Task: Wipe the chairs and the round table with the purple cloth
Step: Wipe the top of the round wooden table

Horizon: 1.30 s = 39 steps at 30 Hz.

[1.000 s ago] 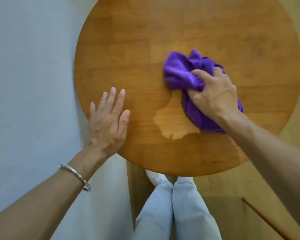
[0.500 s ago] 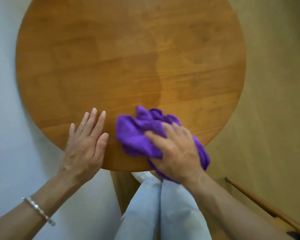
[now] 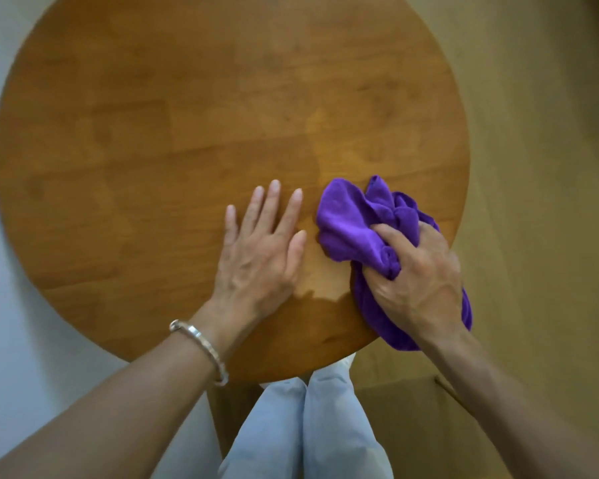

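The round wooden table point(image 3: 153, 133) fills most of the head view. My right hand point(image 3: 419, 281) grips the bunched purple cloth point(image 3: 346, 223) and presses it on the table's near right edge; part of the cloth hangs over the rim. My left hand point(image 3: 263, 247) lies flat on the tabletop just left of the cloth, fingers spread and holding nothing. A silver bracelet point(image 3: 201, 350) sits on the left wrist. A light glare patch lies on the wood between the two hands. No chair is in view.
A white wall point(image 3: 0, 305) runs along the table's left side. Wooden floor point(image 3: 540, 167) lies to the right. My legs in light blue trousers point(image 3: 305, 426) stand below the table's near edge.
The right hand has swept the cloth from the table's near edge to its near right edge. The left hand has shifted further onto the tabletop. The view has moved.
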Available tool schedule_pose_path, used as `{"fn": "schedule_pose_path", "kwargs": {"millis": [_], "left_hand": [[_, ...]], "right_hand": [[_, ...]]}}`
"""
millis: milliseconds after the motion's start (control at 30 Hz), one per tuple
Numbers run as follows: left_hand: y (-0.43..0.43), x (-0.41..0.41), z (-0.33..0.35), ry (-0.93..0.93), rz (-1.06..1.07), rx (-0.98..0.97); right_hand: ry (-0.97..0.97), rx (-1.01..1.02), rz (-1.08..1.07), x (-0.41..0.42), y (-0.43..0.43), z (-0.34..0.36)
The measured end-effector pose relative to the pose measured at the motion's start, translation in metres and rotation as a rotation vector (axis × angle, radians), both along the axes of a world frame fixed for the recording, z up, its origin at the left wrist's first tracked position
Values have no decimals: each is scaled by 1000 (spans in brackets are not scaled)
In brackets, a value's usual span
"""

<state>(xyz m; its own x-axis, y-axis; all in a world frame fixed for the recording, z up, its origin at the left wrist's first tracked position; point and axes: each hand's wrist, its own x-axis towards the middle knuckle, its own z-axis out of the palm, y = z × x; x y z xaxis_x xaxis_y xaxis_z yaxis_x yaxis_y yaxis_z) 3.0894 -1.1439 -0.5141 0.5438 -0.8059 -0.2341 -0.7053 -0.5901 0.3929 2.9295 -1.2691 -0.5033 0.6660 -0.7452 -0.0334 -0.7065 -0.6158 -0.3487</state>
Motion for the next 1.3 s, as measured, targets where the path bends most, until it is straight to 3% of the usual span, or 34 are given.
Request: {"fn": "schedule_pose_path", "kwargs": {"millis": [233, 400, 800, 1033, 1300], "left_hand": [[-55, 44, -20, -154, 2, 19], [-62, 71, -24, -238, 16, 60], [-66, 70, -22, -194, -4, 94], [-66, 72, -19, -180, -4, 89], [-66, 73, -17, -174, 7, 105]], "right_hand": [[-10, 10, -202, 31, -57, 1], [5, 33, -231, 45, -88, 0], [64, -7, -209, 118, -140, 4], [92, -13, -120, 206, -171, 3], [84, -25, 192, 301, -177, 3]]}}
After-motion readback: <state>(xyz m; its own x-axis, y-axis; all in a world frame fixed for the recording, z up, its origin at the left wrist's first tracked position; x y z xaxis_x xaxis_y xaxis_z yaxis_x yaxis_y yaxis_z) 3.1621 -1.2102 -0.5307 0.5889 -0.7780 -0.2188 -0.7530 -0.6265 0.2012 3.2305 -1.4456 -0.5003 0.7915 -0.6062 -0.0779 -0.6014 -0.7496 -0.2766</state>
